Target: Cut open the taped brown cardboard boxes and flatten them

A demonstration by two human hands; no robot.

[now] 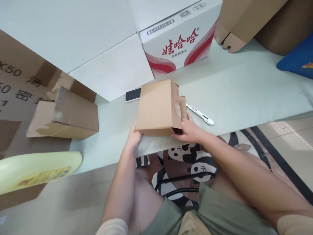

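A small brown cardboard box (155, 106) lies on the pale green table surface, its flap end turned to the right. My left hand (134, 135) grips its near left corner, the fingertips hidden beneath or behind it. At the right end my right hand (187, 130) is closed on the flap edge near a dark gap. A white box cutter (200, 114) rests just beyond my right hand. Partly covered by the box, a dark phone-like object (132, 95) shows at its left.
White cartons (114, 70) and a red-and-white printed carton (181, 45) line the back. An open cardboard box (73, 114) and a yellow-green bottle (41, 168) stand left. More cardboard (246, 19) and a blue object (297, 58) are right.
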